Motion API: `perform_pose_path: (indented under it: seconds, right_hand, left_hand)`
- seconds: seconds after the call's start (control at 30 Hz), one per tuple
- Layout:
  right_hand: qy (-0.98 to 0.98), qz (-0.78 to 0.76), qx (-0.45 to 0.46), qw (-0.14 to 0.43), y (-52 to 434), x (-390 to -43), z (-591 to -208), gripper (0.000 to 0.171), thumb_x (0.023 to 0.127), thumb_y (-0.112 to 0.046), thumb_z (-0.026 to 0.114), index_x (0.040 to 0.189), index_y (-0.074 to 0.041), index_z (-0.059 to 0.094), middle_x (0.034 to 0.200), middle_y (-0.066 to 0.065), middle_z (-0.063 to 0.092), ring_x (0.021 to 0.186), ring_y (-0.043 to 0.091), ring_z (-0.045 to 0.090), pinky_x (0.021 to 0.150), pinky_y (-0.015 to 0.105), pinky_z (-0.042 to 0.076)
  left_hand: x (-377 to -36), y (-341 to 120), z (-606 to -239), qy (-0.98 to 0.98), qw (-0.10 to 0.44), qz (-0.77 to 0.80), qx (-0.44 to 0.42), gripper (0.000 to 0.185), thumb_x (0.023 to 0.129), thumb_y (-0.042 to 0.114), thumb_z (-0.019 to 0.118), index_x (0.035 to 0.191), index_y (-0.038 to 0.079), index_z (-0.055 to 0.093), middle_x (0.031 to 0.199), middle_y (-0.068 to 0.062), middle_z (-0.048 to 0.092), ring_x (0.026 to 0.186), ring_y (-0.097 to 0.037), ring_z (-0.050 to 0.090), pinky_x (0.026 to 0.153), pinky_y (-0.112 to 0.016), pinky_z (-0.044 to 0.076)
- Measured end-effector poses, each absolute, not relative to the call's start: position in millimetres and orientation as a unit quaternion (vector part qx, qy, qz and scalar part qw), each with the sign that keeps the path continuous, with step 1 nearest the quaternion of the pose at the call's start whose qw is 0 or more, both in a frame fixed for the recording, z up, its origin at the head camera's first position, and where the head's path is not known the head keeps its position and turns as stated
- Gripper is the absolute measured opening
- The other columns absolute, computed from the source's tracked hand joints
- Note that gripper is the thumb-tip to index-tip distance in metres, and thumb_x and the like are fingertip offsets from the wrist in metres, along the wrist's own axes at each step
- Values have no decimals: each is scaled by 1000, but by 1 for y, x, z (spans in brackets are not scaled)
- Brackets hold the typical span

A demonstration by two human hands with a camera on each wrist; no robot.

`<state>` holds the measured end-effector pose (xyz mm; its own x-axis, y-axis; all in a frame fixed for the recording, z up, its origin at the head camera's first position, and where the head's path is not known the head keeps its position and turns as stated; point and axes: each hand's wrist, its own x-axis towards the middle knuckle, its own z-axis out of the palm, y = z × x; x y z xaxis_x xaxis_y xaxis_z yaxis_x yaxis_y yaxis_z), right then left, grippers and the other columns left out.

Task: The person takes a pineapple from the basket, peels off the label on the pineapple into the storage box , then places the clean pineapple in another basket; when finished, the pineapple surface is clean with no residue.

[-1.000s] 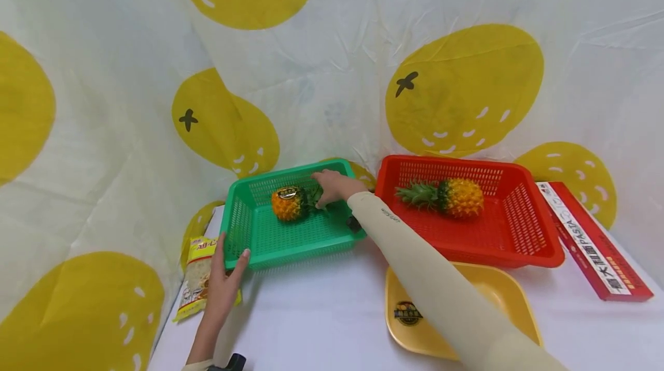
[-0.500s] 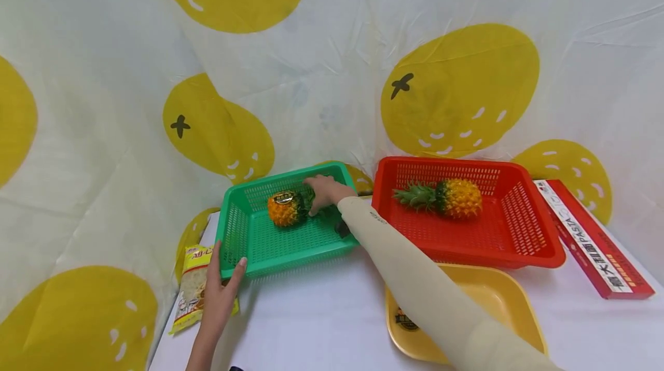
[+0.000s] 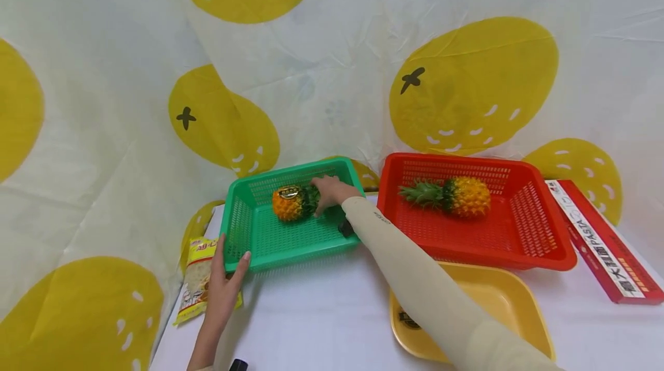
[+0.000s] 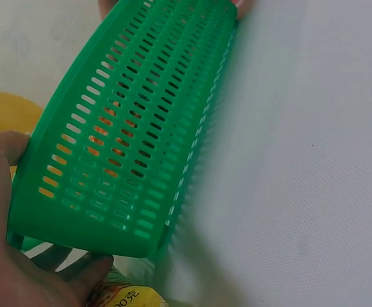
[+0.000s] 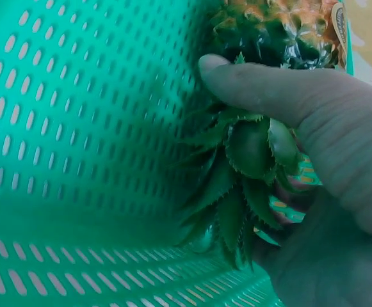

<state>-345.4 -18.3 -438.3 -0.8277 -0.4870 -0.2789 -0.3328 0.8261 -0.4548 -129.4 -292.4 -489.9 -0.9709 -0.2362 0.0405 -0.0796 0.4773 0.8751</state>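
The green basket [image 3: 270, 238] is steadied at its near corner by the left hand [image 3: 222, 290], thumb curled over the rim, so the pineapple [image 3: 288, 203] inside can be clasped by its leafy crown in the right hand [image 3: 332, 191].

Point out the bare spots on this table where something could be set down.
Bare white cloth lies in front of the green basket, between the left hand and the yellow tray. A smaller patch lies right of the tray, before the pasta box. It is crowded at the back: the red basket stands beside the green one, and a snack packet fills the left edge.
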Motion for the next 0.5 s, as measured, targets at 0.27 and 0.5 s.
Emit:
perform_pose_path:
  seconds: [0.27, 0.5]
  right_hand:
    - [937, -194, -219, 192, -17, -345, -443, 91, 91, -26, 88, 165, -17, 37, 162, 12, 43, 152, 48, 25, 110, 58, 44]
    - [941, -180, -222, 182, -21, -347, -444, 87, 93, -22, 85, 165, -13, 37, 160, 14, 45, 149, 46, 33, 106, 54, 48]
  left_hand:
    - [-130, -292, -495, -854, 80, -506, 86, 87, 106, 51, 62, 172, 35, 8, 176, -7, 5, 159, -36, 6, 120, -72, 15]
    - [-130, -295, -493, -855, 86, -505, 83, 86, 106, 51, 61, 172, 35, 8, 176, -6, 6, 159, -36, 8, 120, -71, 16]
